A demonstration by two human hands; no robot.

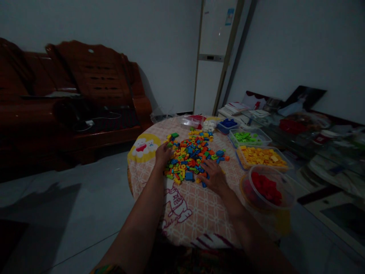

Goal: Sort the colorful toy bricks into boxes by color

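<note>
A loose pile of toy building bricks (pixel 188 152) in blue, yellow, orange, green and other colours lies spread over a round table. At the pile's left edge is my left hand (pixel 163 155), cupped, with its thumb apart from the fingers; it appears to hold nothing. My right hand (pixel 213 176) rests palm down at the near right edge, fingers spread over bricks. A larger blue brick (pixel 189 176) lies at the near side, between the hands. Bricks beneath the right fingers are partly hidden.
Along the table's right side stand tubs of red bricks (pixel 266 188), yellow bricks (pixel 261 156), light green bricks (pixel 245 137) and blue bricks (pixel 228 122). White bricks (pixel 209 125) lie at the back. A patterned tablecloth (pixel 205 217) covers the table. A wooden sofa (pixel 97 80) stands left.
</note>
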